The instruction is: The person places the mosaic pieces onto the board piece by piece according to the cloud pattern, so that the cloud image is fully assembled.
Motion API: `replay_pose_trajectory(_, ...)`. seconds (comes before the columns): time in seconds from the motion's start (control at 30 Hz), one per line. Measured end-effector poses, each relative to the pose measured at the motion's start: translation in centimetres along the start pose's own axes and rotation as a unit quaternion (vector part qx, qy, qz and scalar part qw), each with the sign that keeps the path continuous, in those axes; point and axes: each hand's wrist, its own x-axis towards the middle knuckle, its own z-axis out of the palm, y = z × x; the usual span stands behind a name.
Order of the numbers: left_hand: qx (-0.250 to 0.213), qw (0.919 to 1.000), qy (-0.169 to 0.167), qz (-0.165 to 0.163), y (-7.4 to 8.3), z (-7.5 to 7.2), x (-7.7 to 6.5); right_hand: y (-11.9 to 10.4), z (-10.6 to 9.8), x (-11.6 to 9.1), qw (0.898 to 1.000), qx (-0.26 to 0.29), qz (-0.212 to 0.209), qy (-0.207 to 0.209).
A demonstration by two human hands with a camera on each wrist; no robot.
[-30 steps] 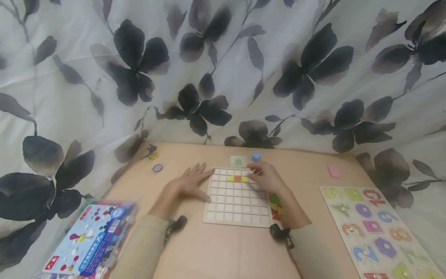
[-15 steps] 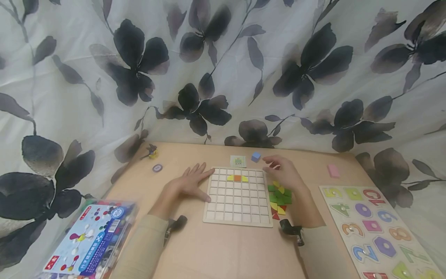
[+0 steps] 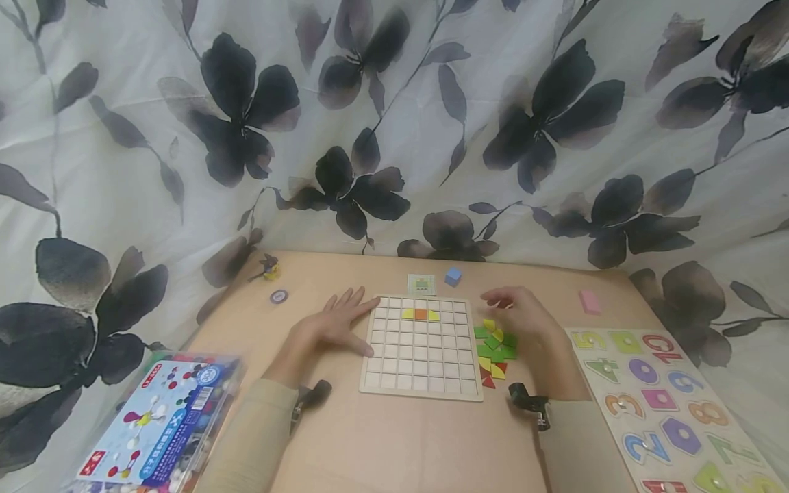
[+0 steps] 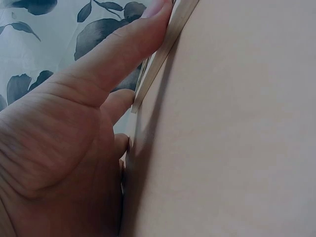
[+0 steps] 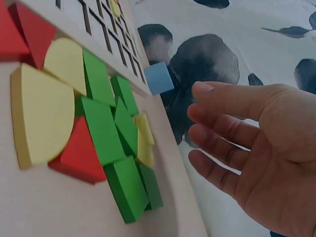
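Observation:
A square wooden grid board (image 3: 421,370) lies in the middle of the table. In one of its upper rows an orange square block (image 3: 420,315) sits between two yellow rounded blocks (image 3: 434,315). My left hand (image 3: 333,325) is spread beside the board's left edge; its thumb (image 4: 133,47) touches the rim in the left wrist view. My right hand (image 3: 524,311) hovers past the board's upper right corner, holding nothing, its fingers loosely bent. Below it lies a pile of green blocks (image 5: 101,128), yellow blocks (image 5: 44,116) and red blocks (image 5: 79,153).
Behind the board are a small pattern card (image 3: 421,285) and a blue cube (image 3: 453,276). A pink block (image 3: 590,302) and a number puzzle board (image 3: 662,404) lie to the right. On the left are a plastic case (image 3: 157,418), a round disc (image 3: 279,296) and a small figure (image 3: 269,268).
My right hand has drawn back from the grid near the right yellow block and moved right, uncovering the pile of blocks. The left hand has stayed in place.

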Motion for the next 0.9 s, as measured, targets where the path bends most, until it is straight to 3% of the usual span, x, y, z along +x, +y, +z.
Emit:
replay_pose_trajectory(0.17, 0.006, 0.9999, -0.009, -0.006, 0.1, -0.1, 0.0, 0.6, -0.2, 0.0, 0.999, 0.005, 0.017, -0.034)
replay_pose_trajectory(0.43, 0.022, 0.9997, -0.004, -0.01, 0.0, 0.2, 0.2, 1.2, 0.2, 0.1, 0.997, -0.013, 0.004, -0.075)
replay_pose_trajectory(0.9, 0.012, 0.9999, -0.007, -0.008, 0.5, -0.2, -0.3, 1.2, 0.9, 0.3, 0.996, -0.037, 0.018, -0.085)
